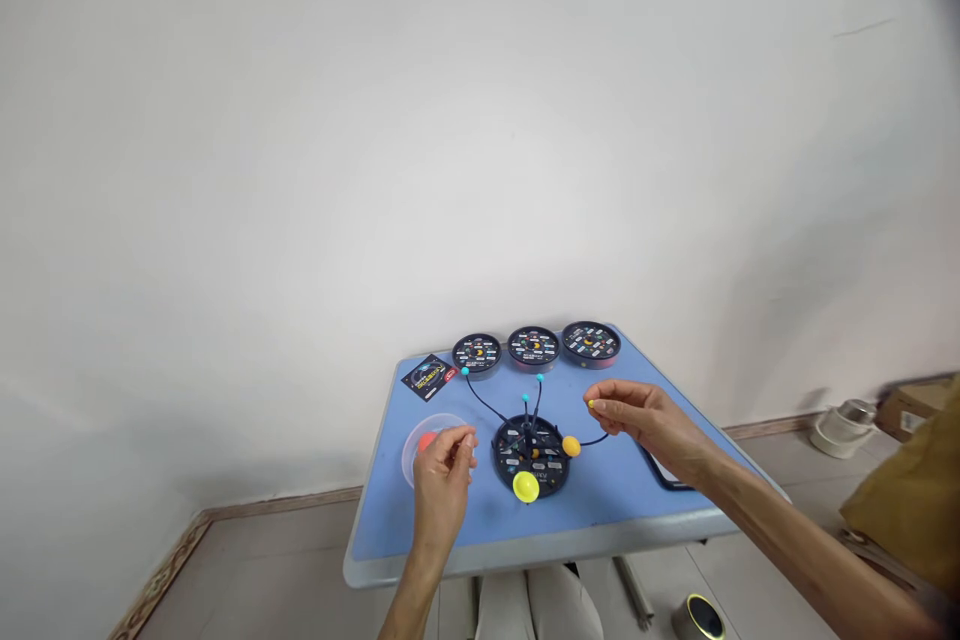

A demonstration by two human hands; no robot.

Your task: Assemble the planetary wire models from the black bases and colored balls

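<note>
My right hand (637, 412) pinches a small yellow bead (591, 404) between thumb and fingertips, right of the planet model. My left hand (442, 470) is closed, thumb against fingers, in front of a clear plastic bowl (407, 455); what it holds, if anything, I cannot make out. Between the hands stands the model's round black base (551, 480) with printed labels. Thin black curved rods rise from it, some tipped with small teal balls (465, 371). On its right is an orange ball (571, 446), and at the front a yellow ringed ball (526, 487). A reddish-orange piece (426, 441) shows in the bowl, partly hidden by my left hand.
Three round black printed trays (533, 346) line the back of the blue table (480, 527) along the wall. A black printed card (429, 377) lies at back left. Under my right forearm is a dark-edged phone-like slab (667, 476). A can (699, 617) stands on the floor.
</note>
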